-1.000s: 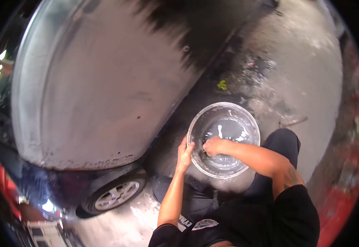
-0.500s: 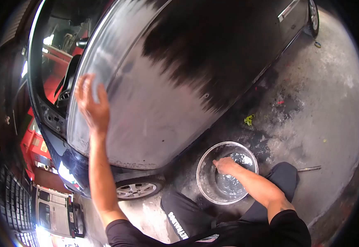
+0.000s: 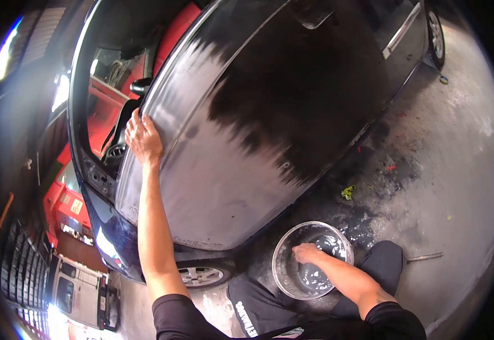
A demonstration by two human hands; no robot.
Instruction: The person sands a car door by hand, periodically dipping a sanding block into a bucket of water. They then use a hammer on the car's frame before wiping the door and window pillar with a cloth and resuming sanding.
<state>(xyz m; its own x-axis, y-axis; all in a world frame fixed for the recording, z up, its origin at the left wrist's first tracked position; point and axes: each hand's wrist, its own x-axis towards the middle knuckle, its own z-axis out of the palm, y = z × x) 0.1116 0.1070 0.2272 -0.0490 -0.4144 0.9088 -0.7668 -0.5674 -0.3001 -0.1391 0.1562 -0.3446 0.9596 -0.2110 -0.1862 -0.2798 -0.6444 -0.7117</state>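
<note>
Left hand (image 3: 143,139) lies at the door's (image 3: 196,195) upper edge, fingers extended and slightly parted. Right hand (image 3: 306,253) is inside the basin (image 3: 282,269), fingers curled; whether it grips anything cannot be told. The basin, containing water (image 3: 316,277), stands on the floor (image 3: 456,187) between the knees (image 3: 386,263).

A stained grey floor (image 3: 465,187) spans the right, bright light (image 3: 1,59) glaring upper left.

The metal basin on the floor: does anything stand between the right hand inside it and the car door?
Only the metal basin itself: the right hand is down inside it and would probably have to lift over the rim. Between that rim and the car door, nothing visible stands in the way.
</note>
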